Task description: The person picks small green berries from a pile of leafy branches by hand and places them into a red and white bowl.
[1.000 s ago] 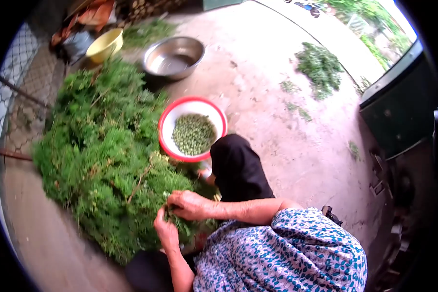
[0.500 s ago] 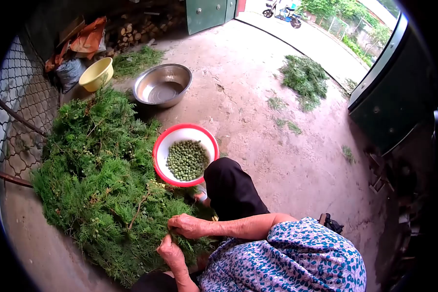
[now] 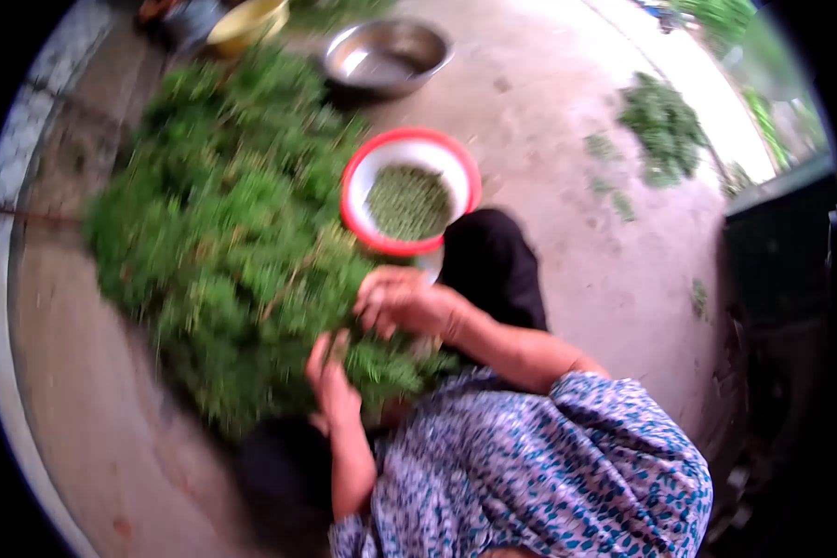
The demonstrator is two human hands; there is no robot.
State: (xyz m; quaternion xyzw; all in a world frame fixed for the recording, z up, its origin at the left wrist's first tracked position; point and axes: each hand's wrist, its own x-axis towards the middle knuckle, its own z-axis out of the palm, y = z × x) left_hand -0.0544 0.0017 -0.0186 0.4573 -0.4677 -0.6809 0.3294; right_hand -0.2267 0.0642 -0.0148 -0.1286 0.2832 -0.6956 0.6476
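Observation:
My left hand is over the near edge of a large heap of cut green conifer branches. Its thumb and fingers are apart and blurred, and no object shows clearly between them. A little above and to the right, my right hand has its fingers curled; whatever they hold, if anything, is hidden. Past the right hand stands a white basin with a red rim. Small round green cones cover its bottom.
A steel basin sits on the concrete floor behind the heap, with a yellow tub to its left. Loose green sprigs lie at the far right. My dark-clad knee is close beside the red-rimmed basin.
My view has tipped down, so the scene sits higher and further right. My hands, earlier close together with fingers pinched, have drawn apart, and the left fingers have spread.

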